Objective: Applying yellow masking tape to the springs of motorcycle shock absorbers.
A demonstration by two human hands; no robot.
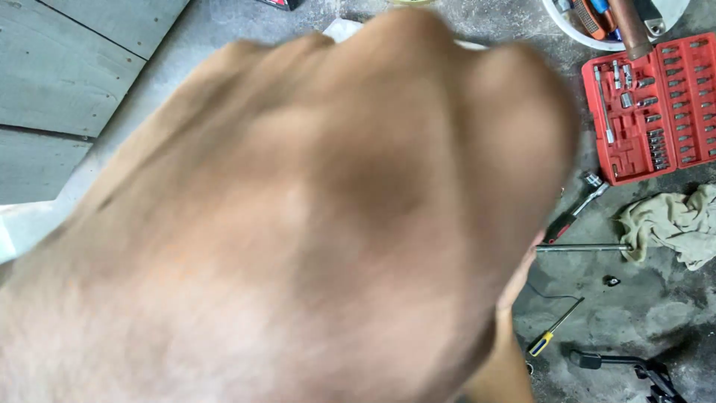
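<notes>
The blurred back of a hand (321, 209), very close to the camera, fills most of the view. It rises from the lower left, so it looks like my left hand, with its knuckles toward the top edge. Its fingers curl away out of sight, and whether it holds anything is hidden. A narrow strip of skin (514, 358) shows below its right edge; I cannot tell whose hand or arm it belongs to. My right hand is not clearly seen.
On the concrete floor at right lie an open red socket-set case (656, 104), a ratchet wrench (574, 213), a thin metal rod (582, 247), a crumpled beige rag (671, 224) and a yellow-handled screwdriver (552, 336). A white bucket (574, 33) of tools stands top right. Grey boards (60, 75) at left.
</notes>
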